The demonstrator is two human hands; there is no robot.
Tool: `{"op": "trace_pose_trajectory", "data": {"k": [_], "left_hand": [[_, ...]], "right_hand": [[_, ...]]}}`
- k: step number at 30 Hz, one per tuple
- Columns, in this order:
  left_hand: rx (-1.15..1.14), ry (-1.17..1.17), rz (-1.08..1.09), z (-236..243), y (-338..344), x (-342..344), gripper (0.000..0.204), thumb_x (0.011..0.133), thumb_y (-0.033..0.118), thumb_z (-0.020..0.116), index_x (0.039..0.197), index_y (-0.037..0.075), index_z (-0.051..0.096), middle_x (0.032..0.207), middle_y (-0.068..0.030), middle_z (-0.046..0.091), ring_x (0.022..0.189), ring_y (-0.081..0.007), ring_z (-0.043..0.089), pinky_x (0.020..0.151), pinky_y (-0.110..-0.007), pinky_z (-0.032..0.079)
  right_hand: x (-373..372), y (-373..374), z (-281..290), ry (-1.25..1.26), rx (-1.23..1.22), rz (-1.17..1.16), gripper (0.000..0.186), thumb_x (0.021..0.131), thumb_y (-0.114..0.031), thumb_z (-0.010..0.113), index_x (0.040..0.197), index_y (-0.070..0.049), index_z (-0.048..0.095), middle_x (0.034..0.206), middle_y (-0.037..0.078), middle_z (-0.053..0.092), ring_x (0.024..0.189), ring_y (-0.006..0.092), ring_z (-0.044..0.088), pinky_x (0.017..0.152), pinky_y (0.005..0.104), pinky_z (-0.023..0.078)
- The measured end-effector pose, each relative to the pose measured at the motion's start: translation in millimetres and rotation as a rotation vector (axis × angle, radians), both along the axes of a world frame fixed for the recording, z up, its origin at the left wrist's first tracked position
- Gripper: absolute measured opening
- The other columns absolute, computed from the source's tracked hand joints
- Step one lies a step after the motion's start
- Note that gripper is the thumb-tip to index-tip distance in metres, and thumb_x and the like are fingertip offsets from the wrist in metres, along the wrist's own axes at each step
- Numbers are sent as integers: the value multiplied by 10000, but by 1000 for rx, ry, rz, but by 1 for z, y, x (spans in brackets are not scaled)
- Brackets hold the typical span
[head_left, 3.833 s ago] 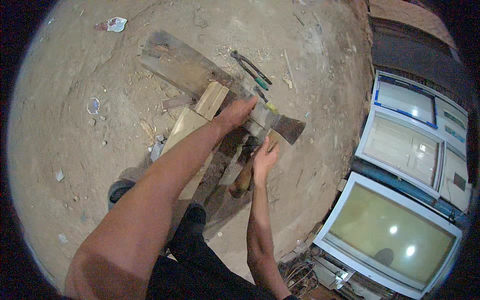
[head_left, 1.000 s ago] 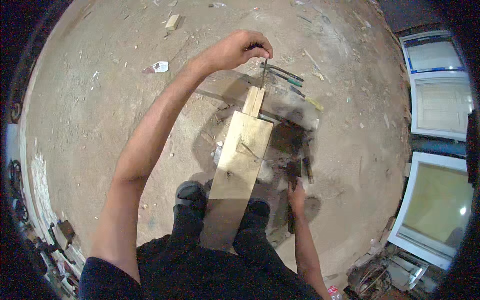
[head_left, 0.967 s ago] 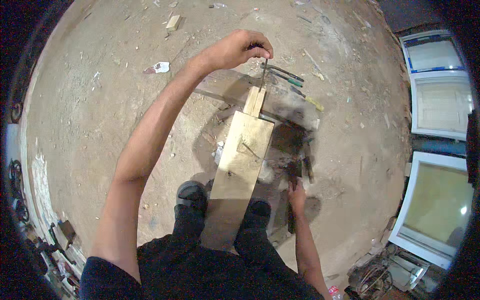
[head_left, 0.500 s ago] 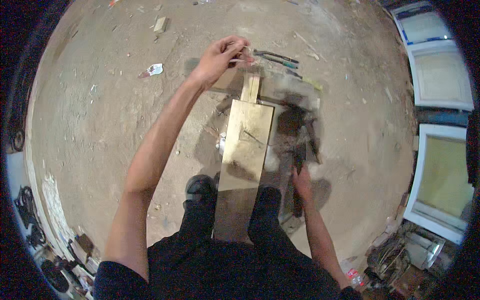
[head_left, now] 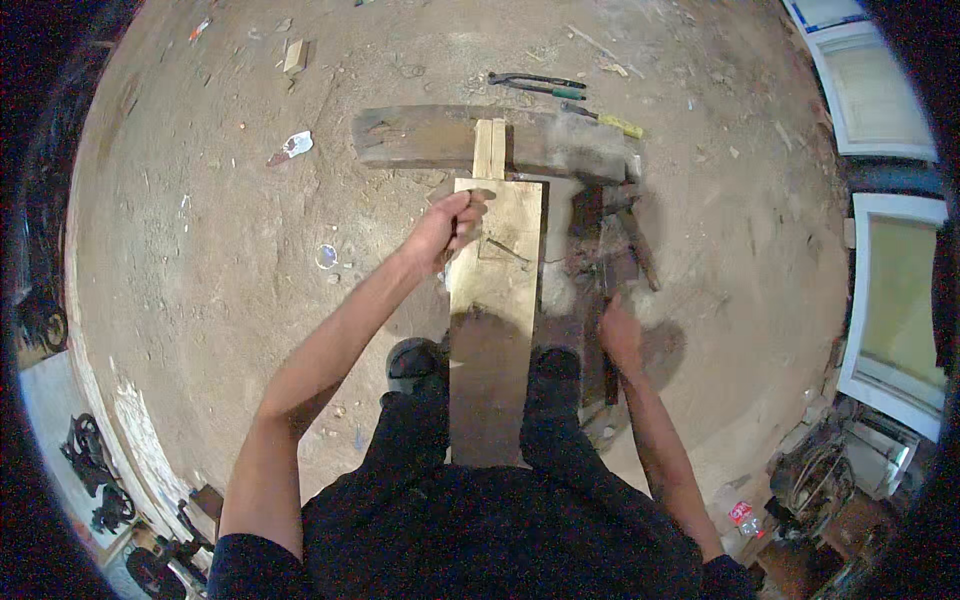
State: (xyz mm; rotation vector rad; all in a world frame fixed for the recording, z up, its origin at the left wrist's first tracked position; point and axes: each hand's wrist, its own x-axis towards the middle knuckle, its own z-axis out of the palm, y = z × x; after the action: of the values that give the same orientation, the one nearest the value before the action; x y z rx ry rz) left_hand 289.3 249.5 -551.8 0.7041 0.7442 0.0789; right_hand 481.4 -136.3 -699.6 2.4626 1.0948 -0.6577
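While left hand [head_left: 447,222] grips a nail on the plank [head_left: 497,270], right hand [head_left: 618,335] beside it holds hammer [head_left: 603,300]; nailing unstarted.

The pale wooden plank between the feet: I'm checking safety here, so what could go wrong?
The pale wooden plank spans from a dark timber beam to the lap, so it may slip. The left hand holds something thin at its edge; the right hand grips a dark-handled tool that could strike the fingers.
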Motion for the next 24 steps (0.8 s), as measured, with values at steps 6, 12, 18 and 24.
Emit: {"op": "trace_pose_trajectory", "data": {"k": [6,12,18,24], "left_hand": [[170,33,-74,16,-10,-4,336,1117,263,362,1192,68,626,691,96,340,548,-28,298,439,-209,239],[129,85,-20,4,-14,4,292,1087,271,408,1136,100,640,655,109,346,508,-23,292,405,-225,212],[21,162,-70,7,-12,6,278,1071,301,429,1081,107,627,636,105,304,514,-34,285,414,-228,193],[-53,21,50,-9,-9,-1,308,1082,274,422,1177,49,609,704,85,311,550,-39,301,438,-196,247]], "right_hand": [[8,50,67,63,113,50,452,962,-360,596,1219,10,626,820,195,706,743,394,706,680,510,561],[-19,177,177,298,613,79,320,962,-337,638,1001,-23,687,879,230,705,802,410,705,722,506,569],[-67,216,138,218,676,375,230,930,-179,626,1078,-7,661,1097,197,653,813,365,722,687,467,605],[-73,204,127,157,610,360,250,854,-67,632,1095,1,644,1126,164,633,829,346,713,689,452,607]]}}
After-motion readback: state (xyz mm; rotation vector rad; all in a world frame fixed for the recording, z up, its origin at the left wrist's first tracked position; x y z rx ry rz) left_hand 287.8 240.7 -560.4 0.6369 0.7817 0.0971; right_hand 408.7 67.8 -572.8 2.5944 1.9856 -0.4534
